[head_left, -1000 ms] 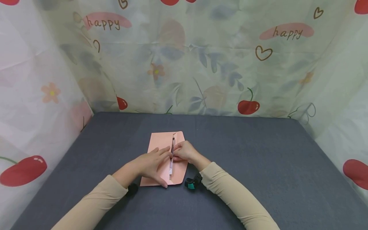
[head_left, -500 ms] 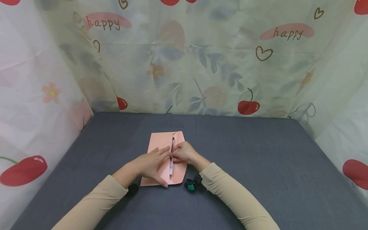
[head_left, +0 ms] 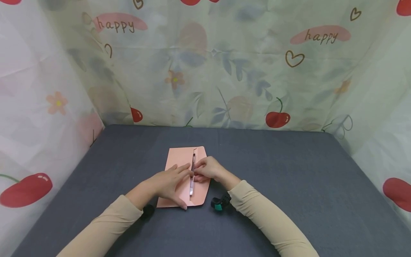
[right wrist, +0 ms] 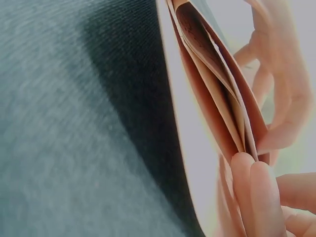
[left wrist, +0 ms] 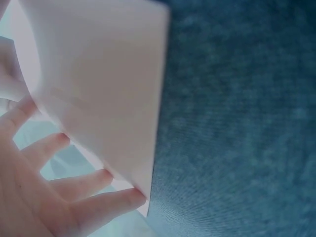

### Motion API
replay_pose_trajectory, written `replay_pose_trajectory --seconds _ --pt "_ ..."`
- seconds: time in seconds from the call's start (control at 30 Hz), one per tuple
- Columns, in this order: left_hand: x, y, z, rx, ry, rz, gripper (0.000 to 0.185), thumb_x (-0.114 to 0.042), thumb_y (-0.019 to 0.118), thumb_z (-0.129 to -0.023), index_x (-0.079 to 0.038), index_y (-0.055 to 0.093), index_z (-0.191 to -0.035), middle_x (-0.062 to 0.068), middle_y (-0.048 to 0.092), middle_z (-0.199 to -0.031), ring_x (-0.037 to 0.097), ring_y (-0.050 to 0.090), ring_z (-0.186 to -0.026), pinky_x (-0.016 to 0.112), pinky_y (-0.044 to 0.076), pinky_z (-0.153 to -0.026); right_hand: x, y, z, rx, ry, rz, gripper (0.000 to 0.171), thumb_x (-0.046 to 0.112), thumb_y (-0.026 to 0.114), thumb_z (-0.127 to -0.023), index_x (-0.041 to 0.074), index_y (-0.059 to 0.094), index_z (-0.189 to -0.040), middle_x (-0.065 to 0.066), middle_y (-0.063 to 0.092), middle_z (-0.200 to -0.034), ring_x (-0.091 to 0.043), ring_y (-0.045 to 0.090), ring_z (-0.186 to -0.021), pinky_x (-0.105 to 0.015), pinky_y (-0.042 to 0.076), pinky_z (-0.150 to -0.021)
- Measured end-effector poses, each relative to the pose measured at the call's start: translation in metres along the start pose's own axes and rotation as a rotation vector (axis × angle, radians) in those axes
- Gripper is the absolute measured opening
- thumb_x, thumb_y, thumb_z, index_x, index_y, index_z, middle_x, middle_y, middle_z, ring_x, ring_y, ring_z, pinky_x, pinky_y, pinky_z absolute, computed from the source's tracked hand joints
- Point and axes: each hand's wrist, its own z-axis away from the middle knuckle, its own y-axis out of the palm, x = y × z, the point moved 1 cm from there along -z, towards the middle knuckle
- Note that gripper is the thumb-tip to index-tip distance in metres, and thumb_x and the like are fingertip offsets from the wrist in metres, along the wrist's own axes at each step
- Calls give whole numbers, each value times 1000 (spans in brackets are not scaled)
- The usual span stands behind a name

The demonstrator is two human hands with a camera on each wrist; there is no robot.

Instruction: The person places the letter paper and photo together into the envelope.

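Observation:
A pink envelope (head_left: pixel 180 160) lies lengthwise on the grey table (head_left: pixel 289 178), with a narrow dark gap (head_left: pixel 192 175) along its flap edge. My left hand (head_left: pixel 173 182) rests flat on the envelope's left part, fingers straight and spread. In the left wrist view those fingers (left wrist: pixel 84 197) lie on the pink envelope (left wrist: pixel 103 84). My right hand (head_left: pixel 203 170) pinches the flap edge from the right. The right wrist view shows the envelope (right wrist: pixel 197 118) held slightly apart, lighter paper (right wrist: pixel 224 94) inside, and my right fingertips (right wrist: pixel 254 192) on its edge.
Patterned cloth (head_left: pixel 205 64) with cherries and "happy" lettering walls in the table at the back and on both sides. The grey table surface stretches bare to the right and left of the envelope. Small black wrist cameras (head_left: pixel 219 203) sit under each forearm.
My right hand and forearm have shifted slightly to the right and farther away along the flap. The left hand and the envelope have stayed put.

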Motion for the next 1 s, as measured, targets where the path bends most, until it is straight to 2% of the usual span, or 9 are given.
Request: replay_pose_trajectory --seconds 0.1,0.3,0.47,0.7,1.0 --pt "0 0 0 1 1 -2 99 -74 70 -57 -27 37 -138 6 19 -157 50 26 -136 63 39 -95 2 -4 3 -3 -9 11 17 2 56 -89 -6 64 -101 -12 69 -74 -5 60 -50 -20 52 -51" --pt "0 -1 0 9 -7 -9 99 -74 70 -58 -27 36 -139 6 19 -157 49 26 -136 64 39 -95 4 -11 7 -11 9 -6 18 6 56 -91 -5 63 -103 -5 63 -69 -7 61 -51 -24 54 -53" --pt "-1 -2 1 13 -3 -6 97 -72 71 -59 -26 38 -138 6 20 -157 49 26 -137 63 38 -96 2 -17 7 -6 -7 -12 19 9 57 -91 -3 63 -104 -7 65 -77 -7 61 -55 -25 55 -55" --pt "-2 -3 1 20 -1 -9 95 -71 71 -60 -27 39 -138 6 22 -156 48 26 -137 63 39 -95 3 -26 13 -3 -82 15 22 12 57 -92 -5 63 -106 -16 68 -88 -9 62 -61 -28 56 -61" --pt "-2 -2 2 60 -23 -28 98 -73 69 -61 -29 36 -142 4 22 -157 44 23 -140 62 36 -99 -2 -38 19 -45 -103 66 25 16 58 -92 -4 64 -106 -18 69 -91 -9 64 -67 -29 57 -66"
